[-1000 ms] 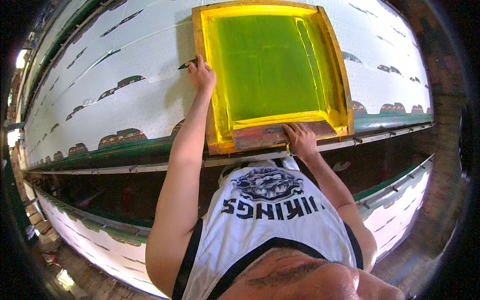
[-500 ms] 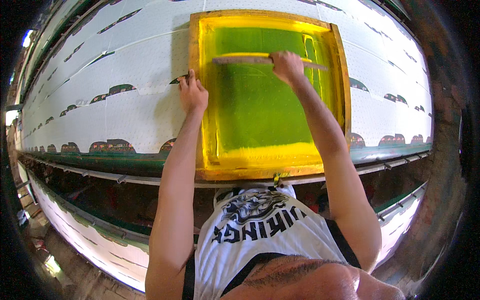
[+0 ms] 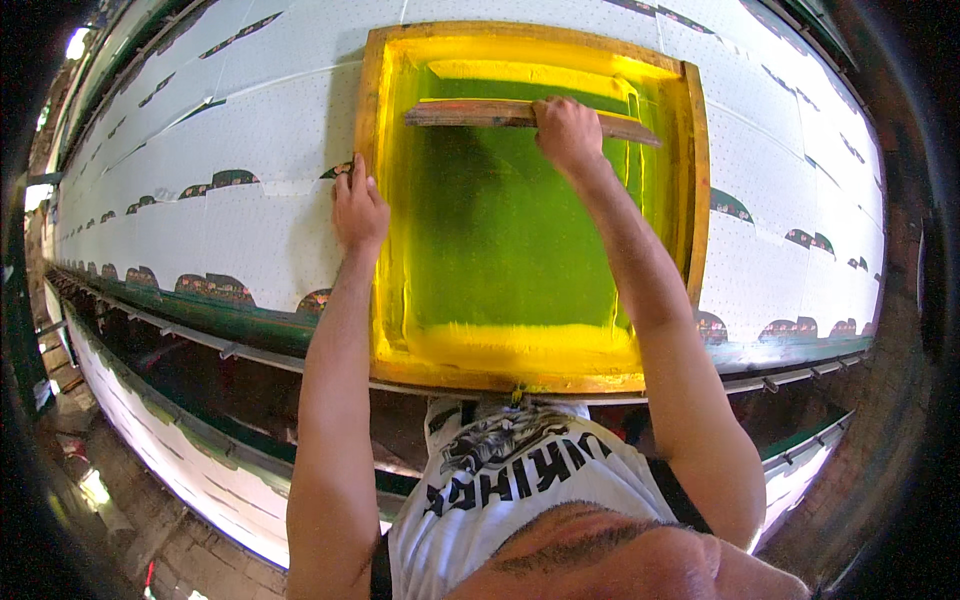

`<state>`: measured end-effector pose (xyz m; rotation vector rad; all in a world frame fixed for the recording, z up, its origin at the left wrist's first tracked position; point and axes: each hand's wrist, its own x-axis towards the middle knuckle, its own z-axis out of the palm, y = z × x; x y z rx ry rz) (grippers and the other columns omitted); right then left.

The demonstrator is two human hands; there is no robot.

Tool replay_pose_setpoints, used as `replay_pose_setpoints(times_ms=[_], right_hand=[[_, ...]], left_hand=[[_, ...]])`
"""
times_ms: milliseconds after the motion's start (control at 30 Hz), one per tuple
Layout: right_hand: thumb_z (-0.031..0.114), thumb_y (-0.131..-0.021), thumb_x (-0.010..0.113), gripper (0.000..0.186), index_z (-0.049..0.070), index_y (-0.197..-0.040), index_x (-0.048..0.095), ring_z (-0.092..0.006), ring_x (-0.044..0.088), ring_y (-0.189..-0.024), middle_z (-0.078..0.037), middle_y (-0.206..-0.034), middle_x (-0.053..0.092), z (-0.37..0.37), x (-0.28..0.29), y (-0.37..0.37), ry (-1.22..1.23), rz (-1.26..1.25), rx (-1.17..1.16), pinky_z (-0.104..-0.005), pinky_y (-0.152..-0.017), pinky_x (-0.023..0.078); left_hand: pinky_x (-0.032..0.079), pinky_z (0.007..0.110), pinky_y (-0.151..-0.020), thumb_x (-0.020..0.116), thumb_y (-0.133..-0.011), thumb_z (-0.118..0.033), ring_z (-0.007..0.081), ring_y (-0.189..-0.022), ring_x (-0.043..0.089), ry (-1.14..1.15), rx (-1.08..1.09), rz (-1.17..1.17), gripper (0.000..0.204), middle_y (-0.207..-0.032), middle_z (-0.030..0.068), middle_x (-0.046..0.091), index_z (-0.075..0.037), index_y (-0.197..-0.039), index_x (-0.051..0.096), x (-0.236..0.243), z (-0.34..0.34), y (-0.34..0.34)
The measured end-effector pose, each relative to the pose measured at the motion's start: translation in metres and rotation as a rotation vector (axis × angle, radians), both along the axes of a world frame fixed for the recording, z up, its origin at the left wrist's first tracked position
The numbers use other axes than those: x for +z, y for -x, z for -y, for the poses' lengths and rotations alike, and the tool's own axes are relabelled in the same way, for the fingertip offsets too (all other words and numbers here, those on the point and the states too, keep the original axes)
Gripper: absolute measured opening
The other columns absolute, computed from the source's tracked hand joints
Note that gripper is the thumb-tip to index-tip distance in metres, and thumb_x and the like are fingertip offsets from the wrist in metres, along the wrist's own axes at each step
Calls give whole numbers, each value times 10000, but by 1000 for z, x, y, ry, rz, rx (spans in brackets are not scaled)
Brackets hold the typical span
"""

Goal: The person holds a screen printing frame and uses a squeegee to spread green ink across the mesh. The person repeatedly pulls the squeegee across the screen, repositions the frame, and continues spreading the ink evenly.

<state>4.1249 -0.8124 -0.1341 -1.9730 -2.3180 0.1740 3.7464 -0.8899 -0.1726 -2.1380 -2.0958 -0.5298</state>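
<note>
My right hand (image 3: 568,135) is closed around the wooden bar of a long squeegee (image 3: 470,114). The squeegee lies crosswise over the far part of a screen printing frame (image 3: 375,110), its right end slightly nearer me. Yellow ink edges the bar's far side. Inside the wooden frame, the green-looking mesh (image 3: 520,230) is bordered by thick yellow ink (image 3: 520,340). Against the frame's left rail rests my left hand (image 3: 360,210), fingers pointing away from me and slightly apart, not wrapped around anything that shows. Whether the squeegee's blade touches the mesh is hidden.
Under the frame, a long table carries white dotted sheet material (image 3: 290,130) with dark, patterned scalloped gaps (image 3: 215,288). A metal rail (image 3: 235,350) runs along the table's near edge. Behind me stands another white-covered table (image 3: 170,450), with brick flooring at the lower left.
The squeegee has tilted, showing more of its wooden face. A yellow ink band now shows beyond it at the far end. My left hand stays by the left rail; the view has shifted slightly.
</note>
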Motion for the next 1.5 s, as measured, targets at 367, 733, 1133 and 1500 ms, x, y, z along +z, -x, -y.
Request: replay_pose_setpoints(times_ms=[367,733,1133,1500], right_hand=[[156,-948,662,203,185,-1136,734,-333,779,-1025,-121,-1090,781,-18,18,-60,-234,36,-24,-507,-822,640],[138,-895,711,223,152,-1113,752,-392,777,-1000,-137,-1045,787,-70,-11,-90,-227,93,3,-529,-816,643],[196,-889,652,346,81,-1182,797,-469,759,-1092,-228,-1200,780,-50,40,-85,226,159,59,-583,-939,620],[84,-850,734,474,218,-1302,775,-349,761,-1066,-119,-1108,788,279,39,5,380,67,17,-545,-891,610]], left_hand=[[503,553,-1097,540,-1085,-196,467,-1302,585,117,56,42,514,-1402,271,604,-103,-1591,532,12,-3,-12],[542,550,-1037,554,-1082,-184,458,-1233,622,132,68,6,526,-1320,237,638,-123,-1603,522,10,2,-11],[537,551,-1057,552,-1086,-220,473,-1334,578,35,37,14,494,-1400,264,609,-127,-1571,548,3,-4,-4],[544,538,-1084,518,-1100,-281,434,-1373,569,211,93,44,526,-1450,231,588,-148,-1608,497,13,-2,-1]])
